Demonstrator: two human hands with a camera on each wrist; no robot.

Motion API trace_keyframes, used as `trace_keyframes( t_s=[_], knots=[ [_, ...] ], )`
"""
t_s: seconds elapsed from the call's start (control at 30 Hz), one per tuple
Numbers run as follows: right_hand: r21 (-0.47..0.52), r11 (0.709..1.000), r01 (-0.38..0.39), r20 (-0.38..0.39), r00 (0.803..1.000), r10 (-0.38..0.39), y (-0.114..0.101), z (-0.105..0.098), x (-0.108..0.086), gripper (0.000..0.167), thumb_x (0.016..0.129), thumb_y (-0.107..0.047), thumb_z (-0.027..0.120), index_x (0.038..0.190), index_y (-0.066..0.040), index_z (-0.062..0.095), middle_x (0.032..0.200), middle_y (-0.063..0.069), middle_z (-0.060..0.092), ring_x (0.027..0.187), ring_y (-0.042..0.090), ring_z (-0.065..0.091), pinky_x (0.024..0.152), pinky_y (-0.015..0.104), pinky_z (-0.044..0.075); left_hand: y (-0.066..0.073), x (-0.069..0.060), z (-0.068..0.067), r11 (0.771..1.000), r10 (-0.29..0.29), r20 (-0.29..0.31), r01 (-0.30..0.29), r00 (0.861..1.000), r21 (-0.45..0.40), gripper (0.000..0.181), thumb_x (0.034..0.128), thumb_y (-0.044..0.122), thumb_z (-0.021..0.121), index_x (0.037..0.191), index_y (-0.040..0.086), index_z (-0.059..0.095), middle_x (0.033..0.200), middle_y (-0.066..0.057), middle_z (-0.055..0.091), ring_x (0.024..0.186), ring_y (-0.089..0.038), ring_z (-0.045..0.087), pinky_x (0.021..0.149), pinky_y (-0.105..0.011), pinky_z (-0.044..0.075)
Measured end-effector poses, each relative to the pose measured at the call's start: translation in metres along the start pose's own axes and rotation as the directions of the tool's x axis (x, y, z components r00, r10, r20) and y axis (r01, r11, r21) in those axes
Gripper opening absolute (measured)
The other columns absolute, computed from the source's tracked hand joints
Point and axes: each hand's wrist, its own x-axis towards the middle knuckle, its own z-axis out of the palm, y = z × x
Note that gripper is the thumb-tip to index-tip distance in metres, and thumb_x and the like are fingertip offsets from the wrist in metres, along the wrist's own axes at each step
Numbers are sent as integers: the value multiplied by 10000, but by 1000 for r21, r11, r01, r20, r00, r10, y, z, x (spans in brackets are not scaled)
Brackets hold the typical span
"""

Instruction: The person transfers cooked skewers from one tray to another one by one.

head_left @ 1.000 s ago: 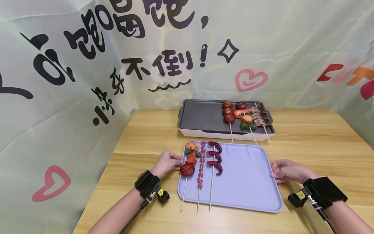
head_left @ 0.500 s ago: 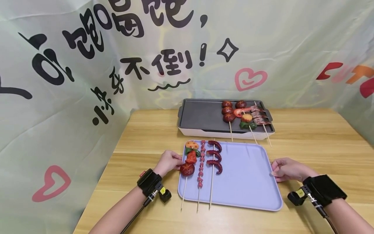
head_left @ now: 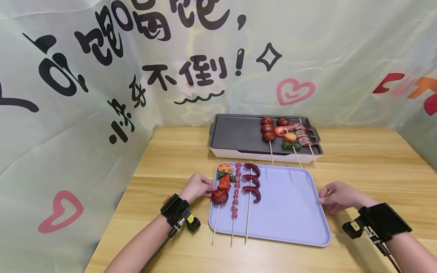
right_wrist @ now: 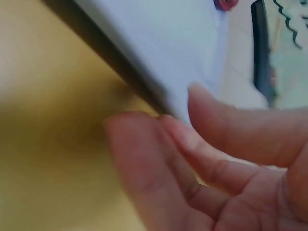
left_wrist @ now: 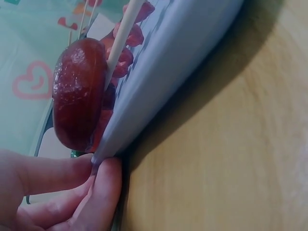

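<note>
A lavender tray [head_left: 286,212] lies on the table with three skewers on its left half. One carries mixed pieces and a mushroom [head_left: 219,196], one small pink pieces [head_left: 235,191], one curled octopus tentacles [head_left: 252,182]. My left hand [head_left: 198,187] pinches the tray's left rim between thumb and fingers, beside the mushroom; the left wrist view shows the rim [left_wrist: 108,139] in that pinch. At the tray's right edge is my right hand [head_left: 341,196]. In the right wrist view its thumb [right_wrist: 240,127] and fingers stand apart, just off the tray's edge.
Behind the tray stands a grill [head_left: 239,132] with a dark plate and white base. Several skewers lie on its right half, among them mushrooms [head_left: 268,131] and a fish-like one [head_left: 305,135]; some sticks overhang the front. A printed cloth [head_left: 205,106] hangs behind the wooden table [head_left: 368,163].
My right hand has loosened from the tray's right rim and shifted slightly right. The left hand keeps its pinch, and the tray and skewers stay in place.
</note>
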Motion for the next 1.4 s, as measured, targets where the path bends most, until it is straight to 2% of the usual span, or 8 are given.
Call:
trace_keyframes(
  t_s=[0.17, 0.3, 0.47, 0.57, 0.7, 0.87, 1.2, 1.4],
  knots=[
    [-172, 985, 31, -54, 998, -41, -47, -21, -12, 211, 877, -32, 535, 979, 152, 509, 717, 43, 585, 640, 138, 575, 586, 302, 583, 0, 0, -1, 1000, -5, 0, 5, 1000, 3, 129, 776, -79, 643, 901, -111, 637, 961, -187, 612, 591, -141, 623, 593, -249, 592],
    [-253, 965, 65, -95, 991, -92, -85, -32, -16, 321, 933, -128, 508, 1114, 137, 486, 873, 69, 621, 786, 170, 600, 692, 336, 584, 0, -1, -1, 1000, -6, 1, 6, 1000, 8, 123, 782, -77, 640, 901, -110, 639, 978, -190, 610, 597, -143, 624, 591, -250, 592],
    [-282, 951, 127, -203, 961, -189, -113, -32, -11, 455, 931, -270, 534, 1199, 91, 459, 1041, 177, 590, 863, 204, 615, 762, 332, 575, 2, -1, -1, 1000, -8, 1, 8, 1000, 0, 128, 780, -76, 642, 902, -115, 638, 929, -180, 611, 578, -133, 616, 588, -243, 591],
    [-268, 951, 152, -252, 942, -221, -119, -27, -3, 495, 915, -298, 556, 1209, 89, 458, 1088, 227, 570, 859, 188, 630, 754, 311, 578, 3, -1, 0, 1000, -11, 2, 11, 1000, -11, 126, 778, -90, 636, 898, -126, 631, 877, -170, 603, 568, -130, 610, 587, -241, 591],
    [-221, 961, 168, -280, 933, -227, -121, -18, 11, 513, 915, -270, 560, 1230, 115, 438, 1097, 272, 561, 855, 178, 633, 751, 309, 580, 5, -2, 1, 1000, -10, 5, 10, 1000, -28, 119, 771, -110, 629, 885, -143, 622, 835, -160, 591, 568, -137, 608, 587, -248, 592],
    [-171, 972, 163, -285, 936, -207, -122, -6, 31, 436, 931, -196, 537, 1209, 129, 449, 1098, 289, 562, 847, 176, 633, 767, 316, 577, 4, -3, 1, 1000, -11, 2, 11, 1000, -29, 112, 763, -112, 635, 871, -141, 625, 846, -167, 594, 556, -132, 604, 583, -248, 592],
    [-109, 984, 141, -309, 936, -168, -122, 21, 67, 347, 929, -81, 510, 1177, 160, 479, 1084, 318, 563, 921, 310, 608, 777, 352, 576, 4, -2, 1, 1000, -7, -6, 7, 1000, -11, 126, 770, -104, 632, 891, -139, 622, 855, -169, 592, 557, -124, 601, 579, -242, 591],
    [-77, 993, 92, -331, 937, -112, -117, 32, 83, 328, 941, -127, 506, 1118, 149, 525, 921, 209, 630, 793, 212, 625, 784, 382, 574, 3, -2, 1, 1000, -3, -8, 3, 1000, 24, 103, 770, -99, 633, 870, -125, 629, 879, -167, 600, 549, -118, 589, 571, -237, 589]
  ],
)
